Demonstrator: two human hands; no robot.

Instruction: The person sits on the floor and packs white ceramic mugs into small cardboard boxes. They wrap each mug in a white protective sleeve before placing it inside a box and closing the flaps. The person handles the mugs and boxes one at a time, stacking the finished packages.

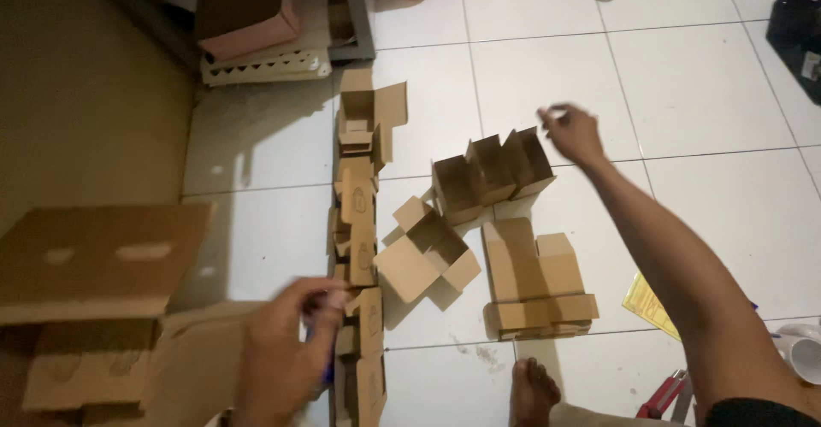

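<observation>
Box folding, midway as we judge: three folded cartons (492, 170) stand upright in row on floor tiles (684, 85); right hand (571, 133) beside them, fingertips pinched on something too small to tell. Left hand (282, 354) curls on flat blanks (359, 247) still unfolded; one open carton (425, 252) half-formed between.

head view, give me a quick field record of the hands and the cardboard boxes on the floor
setting: white tiled floor
left hand: low in frame, on the flat cardboard blanks laid in a line
right hand: stretched out, beside the row of upright boxes; grip unclear
middle: one open box, tilted
near foot: folded flat boxes by a bare foot
left edge: large cardboard carton
</observation>
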